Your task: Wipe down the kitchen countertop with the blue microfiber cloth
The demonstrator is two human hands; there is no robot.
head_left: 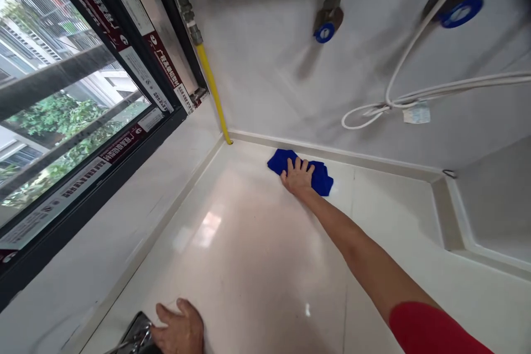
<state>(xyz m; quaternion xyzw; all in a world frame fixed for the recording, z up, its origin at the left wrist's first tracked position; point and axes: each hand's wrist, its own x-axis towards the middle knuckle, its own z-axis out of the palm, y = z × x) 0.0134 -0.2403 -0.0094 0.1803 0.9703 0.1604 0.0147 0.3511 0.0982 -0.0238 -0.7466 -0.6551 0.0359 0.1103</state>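
A blue cloth (321, 178) lies crumpled on the glossy pale tiled floor (257, 243), close to the base of the far wall. My right hand (298, 176) holds it down against the tiles, its bent fingers spread over the fabric. At the lower left, my left hand (180, 327) is low over the floor with thumb and fingers apart. Beside its fingertips sits a dark, shiny object with metal parts (139, 334), cut off by the frame edge. Whether those fingers touch it I cannot tell.
A yellow pipe (213, 91) runs down the corner into the floor. Blue-handled valves (324, 32) and a looped white cable (373, 110) are on the far wall. A dark-framed window (95, 171) stands left. A raised ledge (448, 215) juts out at right.
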